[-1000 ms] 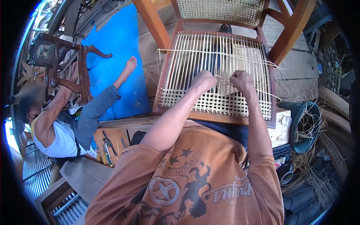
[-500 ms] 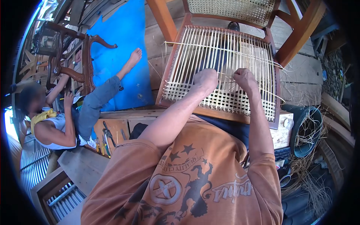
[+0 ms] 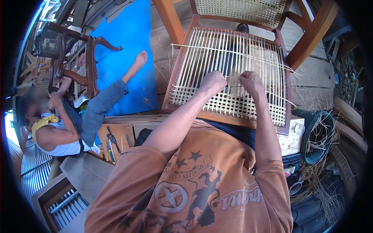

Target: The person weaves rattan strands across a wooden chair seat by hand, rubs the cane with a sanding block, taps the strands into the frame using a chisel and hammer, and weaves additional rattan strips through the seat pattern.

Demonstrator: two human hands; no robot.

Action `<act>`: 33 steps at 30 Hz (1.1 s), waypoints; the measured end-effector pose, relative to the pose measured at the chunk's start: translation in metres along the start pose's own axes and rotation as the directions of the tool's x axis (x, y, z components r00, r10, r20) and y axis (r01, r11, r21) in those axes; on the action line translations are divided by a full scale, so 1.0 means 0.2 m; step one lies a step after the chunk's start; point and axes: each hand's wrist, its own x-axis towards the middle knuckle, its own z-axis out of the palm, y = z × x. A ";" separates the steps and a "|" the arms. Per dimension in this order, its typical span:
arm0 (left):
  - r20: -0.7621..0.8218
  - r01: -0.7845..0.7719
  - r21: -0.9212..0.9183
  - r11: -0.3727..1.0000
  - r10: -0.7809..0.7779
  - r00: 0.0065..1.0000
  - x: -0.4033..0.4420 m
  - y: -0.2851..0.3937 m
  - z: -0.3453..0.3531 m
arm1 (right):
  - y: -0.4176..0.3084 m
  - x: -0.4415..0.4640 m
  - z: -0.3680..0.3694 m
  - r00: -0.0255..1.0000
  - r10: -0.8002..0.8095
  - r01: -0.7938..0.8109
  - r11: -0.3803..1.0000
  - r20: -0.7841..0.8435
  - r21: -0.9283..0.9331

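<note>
A wooden chair seat frame (image 3: 179, 68) lies before me, strung with pale cane strands (image 3: 210, 40). Near the front edge the strands form a woven grid (image 3: 233, 105). Over the middle of the seat, my left hand (image 3: 213, 82) has its fingers pressed together, but what they hold is too small to make out. My right hand (image 3: 251, 82) is a short way to its right, also pinched, with its grip equally unclear. A loose cross strand spans the seat beyond both hands.
A co-worker (image 3: 58, 128) sits at the left by a carved chair (image 3: 91, 66) and a blue sheet (image 3: 128, 35). Pliers (image 3: 112, 140) lie on a board at lower left. A dark bucket (image 3: 307, 149) with cane scraps stands at the right.
The view has shifted, so the chair appears slightly farther right. My hands have drawn slightly closer together since half a second ago. The co-worker has raised their hands towards their face.
</note>
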 end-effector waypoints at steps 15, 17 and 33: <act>0.000 -0.078 0.258 0.963 0.080 0.997 0.06 0.10 0.03 | -0.01 -0.04 -0.07 0.998 0.064 -0.063 0.995 -0.013 0.074; 0.022 -0.137 0.192 0.972 0.135 0.991 0.06 0.08 0.00 | 0.01 -0.03 -0.05 0.998 0.056 -0.054 0.997 -0.035 0.059; 0.011 0.035 0.175 0.984 -0.038 0.999 0.06 0.04 -0.01 | -0.08 -0.08 -0.09 0.989 0.145 -0.149 0.971 0.033 0.188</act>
